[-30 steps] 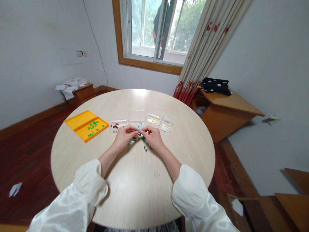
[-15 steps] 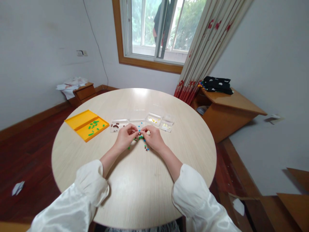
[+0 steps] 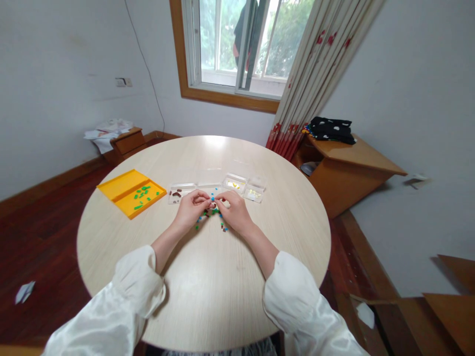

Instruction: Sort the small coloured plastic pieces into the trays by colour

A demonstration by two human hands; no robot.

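Note:
My left hand (image 3: pixel 192 208) and my right hand (image 3: pixel 233 209) meet fingertip to fingertip over the middle of the table. Both are closed in a pinch, with a tiny blue brick (image 3: pixel 213 199) showing between them. Which hand grips it more firmly I cannot make out. Just below the fingers lies a loose pile of small green, brown and blue bricks (image 3: pixel 214 211), partly covered by the hands. A few stray bricks (image 3: pixel 223 228) rest nearer to me. Behind my left hand, a clear tray (image 3: pixel 171 199) holds brown bricks.
On the left, an open yellow case (image 3: pixel 122 185) contains several green bricks (image 3: pixel 142 194). Clear compartments (image 3: pixel 234 176) with yellow and pale pieces stand behind my right hand. The round wooden table (image 3: pixel 208 296) has a curved edge. A wooden cabinet (image 3: pixel 352 173) stands beyond it at the right.
The view has shifted slightly. My fingertips stay together at the blue brick, with only a small change in finger position.

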